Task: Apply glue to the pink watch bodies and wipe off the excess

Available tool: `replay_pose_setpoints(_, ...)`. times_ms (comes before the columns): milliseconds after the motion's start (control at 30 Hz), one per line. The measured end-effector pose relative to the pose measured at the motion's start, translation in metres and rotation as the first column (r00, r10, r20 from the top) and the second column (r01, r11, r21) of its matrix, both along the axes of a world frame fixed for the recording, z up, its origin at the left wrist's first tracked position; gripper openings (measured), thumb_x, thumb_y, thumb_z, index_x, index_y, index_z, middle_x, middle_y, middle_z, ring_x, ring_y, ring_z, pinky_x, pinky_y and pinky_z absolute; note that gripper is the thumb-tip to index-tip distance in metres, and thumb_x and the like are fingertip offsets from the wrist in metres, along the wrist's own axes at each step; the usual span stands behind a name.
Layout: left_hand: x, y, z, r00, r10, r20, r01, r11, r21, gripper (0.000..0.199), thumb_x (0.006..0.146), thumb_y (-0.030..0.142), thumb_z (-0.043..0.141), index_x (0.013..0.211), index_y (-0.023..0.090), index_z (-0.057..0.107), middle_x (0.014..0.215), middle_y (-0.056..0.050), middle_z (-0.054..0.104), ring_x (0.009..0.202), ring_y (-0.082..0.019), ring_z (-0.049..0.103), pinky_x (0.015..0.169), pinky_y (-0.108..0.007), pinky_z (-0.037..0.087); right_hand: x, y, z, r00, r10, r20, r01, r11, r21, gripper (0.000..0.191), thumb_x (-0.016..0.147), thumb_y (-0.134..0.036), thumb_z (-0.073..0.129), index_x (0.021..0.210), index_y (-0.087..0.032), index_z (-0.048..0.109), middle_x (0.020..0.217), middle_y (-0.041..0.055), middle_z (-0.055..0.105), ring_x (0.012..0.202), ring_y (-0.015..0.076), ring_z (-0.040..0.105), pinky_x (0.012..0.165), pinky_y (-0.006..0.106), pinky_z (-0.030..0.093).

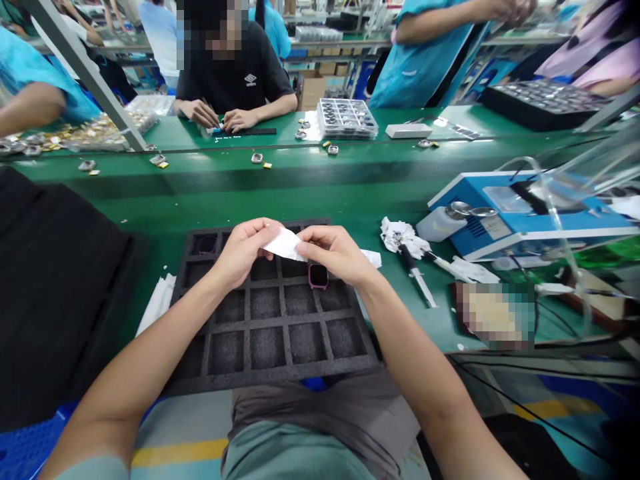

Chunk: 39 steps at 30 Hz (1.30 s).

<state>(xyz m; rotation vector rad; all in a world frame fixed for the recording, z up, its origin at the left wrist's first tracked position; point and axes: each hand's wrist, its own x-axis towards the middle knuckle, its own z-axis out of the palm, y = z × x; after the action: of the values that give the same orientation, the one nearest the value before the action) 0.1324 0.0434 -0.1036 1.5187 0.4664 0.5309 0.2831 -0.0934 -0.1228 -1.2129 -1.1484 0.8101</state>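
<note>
Between my two hands a piece of white tissue (285, 244) is stretched over the black foam tray (265, 380). My left hand (246, 250) pinches its left end, thumb on top. The right end is gripped by my right hand (334, 250). Just below the right fingers sits a purple-framed watch case (319, 277) with a dark screen. Another dark watch case (206, 245) lies in the tray's far left compartment. The near compartments hold nothing. Behind my right wrist, more white tissue (371, 258) sticks out.
Right of the tray lie a knife-like tool (417, 277), crumpled tissue (400, 233), a white bottle (440, 223) and a blue machine (530, 213). Black foam blocks (55, 280) stand at left. Across the bench, a person in black (240, 73) handles small parts near a clear parts box (347, 120).
</note>
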Motion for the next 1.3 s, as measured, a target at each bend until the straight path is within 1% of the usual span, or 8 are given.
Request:
replay_pose_setpoints(133, 0.002, -0.004, -0.006, 0.970, 0.212, 0.119, -0.233, 0.947, 0.220, 0.041, 0.077, 0.038, 0.083, 0.110, 0.020, 0.067, 0.113, -0.008, 0.070, 0.090, -0.015, 0.066, 0.074, -0.025, 0.055, -0.002, 0.002, -0.001, 0.980, -0.112, -0.166, 0.116, 0.993, 0.016, 0.045, 0.071, -0.058, 0.088, 0.087, -0.019, 0.073, 0.086, 0.0020, 0.073, 0.075, 0.0119, 0.062, 0.072, 0.027, 0.054)
replay_pose_setpoints(333, 0.001, -0.020, -0.008, 0.993, -0.035, 0.113, -0.004, 0.944, 0.331, 0.038, 0.085, 0.048, 0.077, 0.106, 0.016, 0.075, 0.103, -0.010, 0.079, 0.088, -0.019, 0.072, 0.080, -0.031, 0.058, -0.004, 0.005, -0.009, 0.967, -0.174, -0.188, 0.182, 0.983, 0.029, 0.048, 0.072, -0.058, 0.088, 0.087, -0.018, 0.067, 0.080, 0.0009, 0.068, 0.073, 0.0112, 0.062, 0.072, 0.027, 0.057)
replay_pose_setpoints(500, 0.001, -0.025, -0.007, 0.996, 0.004, 0.087, -0.031, 0.951, 0.307, 0.025, 0.083, 0.040, 0.080, 0.087, 0.016, 0.080, 0.082, -0.007, 0.080, 0.071, -0.017, 0.070, 0.068, -0.030, 0.055, -0.003, 0.005, -0.008, 0.969, -0.242, -0.052, 0.245, 0.967, 0.064, 0.054, 0.073, -0.060, 0.086, 0.103, -0.019, 0.067, 0.099, 0.0046, 0.071, 0.086, 0.0132, 0.066, 0.073, 0.027, 0.057)
replay_pose_setpoints(633, 0.001, -0.023, -0.007, 0.995, 0.051, 0.081, -0.070, 0.964, 0.258, 0.025, 0.076, 0.041, 0.087, 0.081, 0.017, 0.082, 0.082, -0.007, 0.082, 0.069, -0.017, 0.071, 0.067, -0.030, 0.056, -0.008, 0.003, -0.006, 0.969, -0.235, 0.076, 0.229, 0.970, 0.079, 0.043, 0.082, -0.060, 0.078, 0.089, -0.018, 0.070, 0.084, 0.0034, 0.072, 0.074, 0.0137, 0.065, 0.073, 0.031, 0.057)
replay_pose_setpoints(833, 0.005, -0.021, -0.012, 0.984, 0.162, 0.079, -0.165, 0.986, 0.028, 0.034, 0.064, 0.043, 0.095, 0.076, 0.016, 0.080, 0.071, -0.006, 0.078, 0.063, -0.016, 0.070, 0.067, -0.030, 0.058, -0.018, 0.003, -0.013, 0.645, -0.582, 0.496, 0.359, 0.803, 0.476, 0.016, 0.097, -0.030, 0.064, 0.086, -0.023, 0.073, 0.086, 0.0036, 0.076, 0.084, 0.0183, 0.065, 0.081, 0.039, 0.053)
replay_pose_setpoints(1033, 0.005, -0.023, -0.011, 0.999, 0.022, 0.045, -0.010, 0.971, -0.239, 0.041, 0.077, 0.055, 0.083, 0.096, 0.018, 0.082, 0.098, -0.011, 0.083, 0.090, -0.023, 0.079, 0.090, -0.038, 0.061, -0.012, 0.003, -0.020, 0.424, -0.587, 0.690, 0.324, 0.809, 0.490, 0.014, 0.097, -0.030, 0.063, 0.101, -0.025, 0.076, 0.098, 0.0064, 0.078, 0.095, 0.0246, 0.066, 0.084, 0.045, 0.053)
replay_pose_setpoints(1200, 0.003, -0.022, -0.006, 0.980, -0.192, 0.043, 0.197, 0.964, -0.180, 0.056, 0.094, 0.069, 0.056, 0.117, 0.023, 0.078, 0.128, -0.013, 0.077, 0.121, -0.029, 0.072, 0.098, -0.044, 0.057, -0.002, 0.000, -0.012, 0.512, -0.665, 0.544, 0.468, 0.747, 0.473, 0.013, 0.097, -0.029, 0.063, 0.088, -0.023, 0.071, 0.090, 0.0048, 0.075, 0.088, 0.0209, 0.066, 0.084, 0.041, 0.055)
replay_pose_setpoints(1300, 0.004, -0.019, -0.010, 0.979, -0.182, -0.094, 0.198, 0.959, 0.202, 0.054, 0.090, 0.061, 0.066, 0.125, 0.020, 0.075, 0.136, -0.016, 0.072, 0.126, -0.033, 0.067, 0.100, -0.047, 0.054, 0.012, -0.011, -0.010, 0.653, -0.677, 0.340, 0.582, 0.735, 0.347, 0.012, 0.092, -0.032, 0.068, 0.089, -0.021, 0.070, 0.087, 0.0035, 0.073, 0.080, 0.0168, 0.065, 0.077, 0.035, 0.054)
